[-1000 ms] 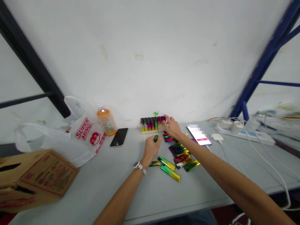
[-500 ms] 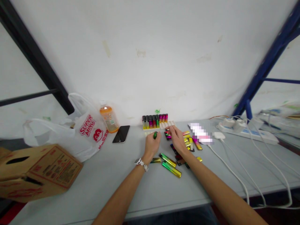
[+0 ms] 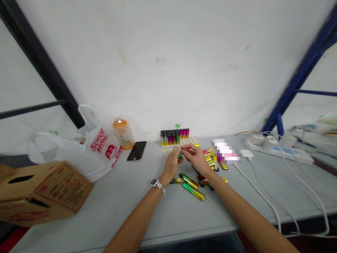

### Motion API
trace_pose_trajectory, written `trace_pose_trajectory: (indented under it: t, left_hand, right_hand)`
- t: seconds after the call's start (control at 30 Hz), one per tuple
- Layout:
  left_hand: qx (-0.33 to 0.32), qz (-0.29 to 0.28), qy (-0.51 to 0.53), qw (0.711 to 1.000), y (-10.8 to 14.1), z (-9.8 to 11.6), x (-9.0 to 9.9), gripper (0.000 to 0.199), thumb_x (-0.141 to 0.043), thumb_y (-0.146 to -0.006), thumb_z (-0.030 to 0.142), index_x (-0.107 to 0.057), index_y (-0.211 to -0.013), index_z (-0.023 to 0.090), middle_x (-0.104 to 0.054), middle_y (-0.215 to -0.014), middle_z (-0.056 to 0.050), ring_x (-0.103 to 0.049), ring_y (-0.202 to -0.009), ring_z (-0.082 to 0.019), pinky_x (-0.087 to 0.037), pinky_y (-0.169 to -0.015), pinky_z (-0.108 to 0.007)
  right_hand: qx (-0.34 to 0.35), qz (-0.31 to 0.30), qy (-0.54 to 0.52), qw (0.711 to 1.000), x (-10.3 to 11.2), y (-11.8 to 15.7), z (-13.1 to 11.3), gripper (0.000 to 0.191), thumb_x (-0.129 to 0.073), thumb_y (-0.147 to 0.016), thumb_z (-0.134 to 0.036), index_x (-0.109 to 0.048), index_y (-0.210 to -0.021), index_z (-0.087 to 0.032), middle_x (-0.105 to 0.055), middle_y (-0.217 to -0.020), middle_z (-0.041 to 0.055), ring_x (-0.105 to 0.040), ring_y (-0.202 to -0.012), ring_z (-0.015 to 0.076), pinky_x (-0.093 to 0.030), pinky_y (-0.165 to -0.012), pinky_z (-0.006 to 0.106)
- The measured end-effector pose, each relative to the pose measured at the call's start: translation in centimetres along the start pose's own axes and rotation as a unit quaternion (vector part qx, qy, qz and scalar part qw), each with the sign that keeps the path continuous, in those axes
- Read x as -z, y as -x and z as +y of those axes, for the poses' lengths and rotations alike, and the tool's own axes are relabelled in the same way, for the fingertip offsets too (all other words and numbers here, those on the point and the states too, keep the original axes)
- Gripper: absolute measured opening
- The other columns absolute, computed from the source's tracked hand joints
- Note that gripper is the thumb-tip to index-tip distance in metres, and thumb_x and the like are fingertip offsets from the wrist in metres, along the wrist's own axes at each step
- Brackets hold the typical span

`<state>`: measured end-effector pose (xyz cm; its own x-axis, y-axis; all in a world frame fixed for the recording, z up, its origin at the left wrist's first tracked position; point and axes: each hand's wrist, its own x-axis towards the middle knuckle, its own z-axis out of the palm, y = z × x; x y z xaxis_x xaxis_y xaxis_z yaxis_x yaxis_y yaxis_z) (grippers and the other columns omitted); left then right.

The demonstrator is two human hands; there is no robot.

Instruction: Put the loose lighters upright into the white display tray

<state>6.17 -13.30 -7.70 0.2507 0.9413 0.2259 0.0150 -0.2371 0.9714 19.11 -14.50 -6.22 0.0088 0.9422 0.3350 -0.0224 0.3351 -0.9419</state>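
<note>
My left hand [image 3: 171,163] is closed around a green lighter [image 3: 180,155], most of which the fingers hide. At its upper end, the fingertips of my right hand [image 3: 197,159] are pinched together; whether they grip the lighter or a small part cannot be made out. Just behind my hands is a pale tray [image 3: 194,141] with rows of round holes. Several dark-topped lighters [image 3: 170,137] stand upright in its left side, beside a few pink ones [image 3: 184,133]. Two green-and-gold lighters [image 3: 193,191] lie before my hands, and more loose lighters [image 3: 210,161] are partly under my right hand.
To the left are a black phone [image 3: 137,151], an orange drink bottle [image 3: 123,133], a white plastic bag [image 3: 92,154] and a cardboard box [image 3: 52,193]. On the right lie a phone with a blurred screen [image 3: 225,151], a white charger [image 3: 246,153], cables and a power strip [image 3: 284,148].
My right hand has moved left from beside the tray and loose lighters to meet my left hand. My left hand has turned slightly, still holding the green lighter.
</note>
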Motion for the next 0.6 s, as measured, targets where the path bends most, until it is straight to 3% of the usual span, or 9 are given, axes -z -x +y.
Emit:
trace_pose_trajectory:
  t: [0.17, 0.27, 0.33, 0.4, 0.53, 0.6]
  left_hand:
    - [-0.020, -0.033, -0.042, 0.998, 0.1, 0.1, -0.3, 0.037, -0.029, -0.097, 0.057, -0.043, -0.095, 0.022, -0.058, -0.078, 0.000, -0.055, -0.071, -0.016, -0.043, -0.067, -0.029]
    - [-0.043, -0.011, -0.134, 0.990, -0.3, 0.0, 0.7, 0.030, -0.045, -0.093, 0.047, -0.047, -0.106, 0.021, -0.061, -0.104, -0.008, -0.058, -0.096, -0.020, -0.046, -0.086, -0.035]
    - [-0.088, -0.009, -0.227, 0.970, -0.6, 0.3, 1.8, 0.024, -0.053, -0.087, 0.039, -0.052, -0.101, 0.019, -0.059, -0.109, -0.010, -0.055, -0.103, -0.022, -0.044, -0.092, -0.038]
    - [-0.099, -0.043, -0.309, 0.945, -0.5, 0.9, 3.1, 0.017, -0.058, -0.082, 0.035, -0.056, -0.087, 0.019, -0.060, -0.098, -0.008, -0.055, -0.098, -0.023, -0.044, -0.091, -0.039]
    - [0.020, -0.202, -0.349, 0.915, 0.1, 2.5, 5.1, 0.036, -0.077, -0.064, 0.047, -0.065, -0.082, 0.018, -0.063, -0.083, -0.003, -0.058, -0.080, -0.021, -0.046, -0.072, -0.030]
    - [0.065, -0.240, -0.350, 0.903, 0.4, 2.9, 5.5, 0.045, -0.082, -0.054, 0.049, -0.069, -0.083, 0.017, -0.065, -0.082, -0.003, -0.059, -0.077, -0.020, -0.045, -0.066, -0.028]
  right_hand:
    - [-0.007, -0.003, -0.010, 1.000, 0.6, -0.1, 0.5, 0.036, -0.073, -0.075, -0.049, -0.063, -0.091, -0.018, -0.060, -0.054, -0.0035, -0.057, -0.049, 0.0140, -0.044, -0.050, 0.026]
    - [0.009, 0.067, 0.029, 0.997, 1.9, -1.2, 1.0, 0.037, -0.074, -0.073, -0.048, -0.064, -0.093, -0.018, -0.066, -0.066, 0.0001, -0.061, -0.057, 0.0156, -0.047, -0.055, 0.028]
    - [0.032, 0.122, 0.073, 0.989, 3.2, -2.3, 1.3, 0.037, -0.072, -0.074, -0.047, -0.063, -0.095, -0.018, -0.068, -0.073, 0.0019, -0.063, -0.061, 0.0172, -0.048, -0.057, 0.028]
    - [0.048, 0.151, 0.135, 0.978, 4.4, -3.8, 1.7, 0.032, -0.069, -0.076, -0.045, -0.062, -0.092, -0.019, -0.067, -0.071, 0.0020, -0.064, -0.062, 0.0184, -0.047, -0.059, 0.029]
    - [0.081, 0.184, 0.248, 0.948, 6.5, -7.3, 3.2, 0.022, -0.063, -0.078, -0.040, -0.061, -0.085, -0.019, -0.066, -0.075, 0.0028, -0.063, -0.067, 0.0186, -0.047, -0.065, 0.030]
    - [0.098, 0.181, 0.279, 0.938, 7.1, -9.0, 4.2, 0.018, -0.060, -0.079, -0.037, -0.060, -0.084, -0.019, -0.066, -0.081, 0.0039, -0.063, -0.070, 0.0186, -0.047, -0.067, 0.030]
